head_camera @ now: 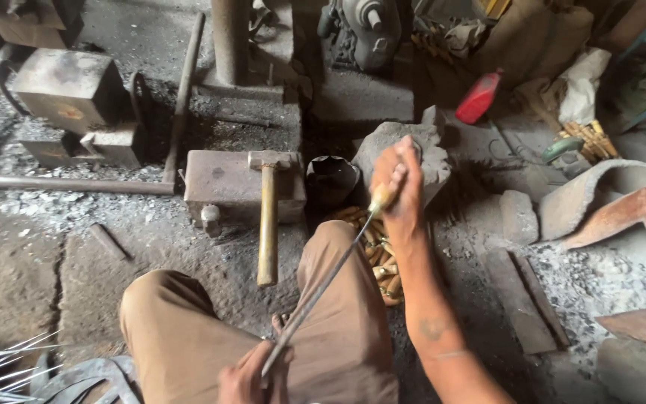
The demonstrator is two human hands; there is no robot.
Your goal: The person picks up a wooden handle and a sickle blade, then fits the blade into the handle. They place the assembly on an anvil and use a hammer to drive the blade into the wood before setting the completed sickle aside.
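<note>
Ash-strewn workshop floor, right hand and left hand both gripping file (red bottle beyond)

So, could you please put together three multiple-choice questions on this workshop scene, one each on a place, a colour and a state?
1. Where does the hammer lie?
A. head on the metal block, handle toward the person
B. inside the dark pot
C. on the red bottle

2. What colour is the plastic bottle at the back?
A. blue
B. red
C. white

3. How is the long metal file held?
A. lying loose on the floor
B. in the left hand only
C. right hand on its wooden handle, left hand at its tip

Answers:
1 A: its head rests on the metal block and the handle points back toward the knees.
2 B: it is plainly red.
3 C: the right hand grips the wooden handle and the left hand closes on the far end.
</note>
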